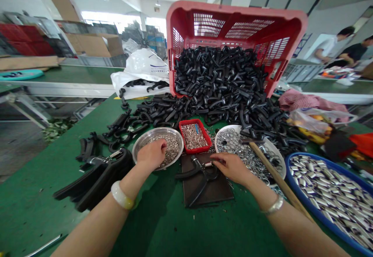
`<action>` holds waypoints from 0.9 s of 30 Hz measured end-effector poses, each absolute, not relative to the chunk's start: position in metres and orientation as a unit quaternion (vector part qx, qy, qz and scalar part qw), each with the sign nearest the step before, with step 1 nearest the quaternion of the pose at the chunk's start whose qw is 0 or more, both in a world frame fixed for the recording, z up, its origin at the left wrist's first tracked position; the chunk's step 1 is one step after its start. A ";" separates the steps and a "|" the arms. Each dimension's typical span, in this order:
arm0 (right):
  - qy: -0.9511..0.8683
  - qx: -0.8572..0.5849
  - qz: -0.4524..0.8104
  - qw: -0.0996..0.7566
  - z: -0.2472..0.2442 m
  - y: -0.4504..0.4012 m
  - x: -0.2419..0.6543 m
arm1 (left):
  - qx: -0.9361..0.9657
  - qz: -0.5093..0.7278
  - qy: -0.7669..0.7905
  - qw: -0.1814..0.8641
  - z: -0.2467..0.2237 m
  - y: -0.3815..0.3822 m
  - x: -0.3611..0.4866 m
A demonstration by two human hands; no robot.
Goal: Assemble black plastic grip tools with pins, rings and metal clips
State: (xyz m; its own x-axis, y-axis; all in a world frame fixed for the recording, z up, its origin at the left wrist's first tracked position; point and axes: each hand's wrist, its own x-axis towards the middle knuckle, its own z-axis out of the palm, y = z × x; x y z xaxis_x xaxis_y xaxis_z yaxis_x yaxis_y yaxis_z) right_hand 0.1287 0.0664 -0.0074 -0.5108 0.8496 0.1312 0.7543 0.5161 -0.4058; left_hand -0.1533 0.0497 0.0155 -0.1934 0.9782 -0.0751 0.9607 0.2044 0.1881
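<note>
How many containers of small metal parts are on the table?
4: a steel bowl and red tray at centre, a white plate right of them, and a blue tray far right.

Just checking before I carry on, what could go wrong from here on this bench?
The black plastic handles heaped against the tipped red crate could slide into the white plate of metal rings, mixing parts. The wooden stick resting on that plate might tip it if the right hand bumps it.

From here, my left grip [151, 155] sits in the steel bowl [171, 136] at eight o'clock; my right grip [230, 167] is just over the spring tool [198, 169] at five.
</note>
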 end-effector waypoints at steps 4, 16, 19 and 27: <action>-0.873 -0.446 0.155 0.125 0.000 0.074 0.126 | 0.632 0.073 0.765 0.101 0.018 0.048 -0.158; -0.841 -0.475 0.220 0.136 0.001 0.088 0.118 | 0.634 0.163 0.744 0.136 0.020 0.036 -0.157; -0.794 -0.512 0.266 0.190 0.000 0.081 0.123 | 0.655 0.209 0.708 0.162 0.021 0.031 -0.151; -0.734 -0.540 0.313 0.267 0.002 0.061 0.137 | 0.644 0.184 0.725 0.161 0.015 0.038 -0.152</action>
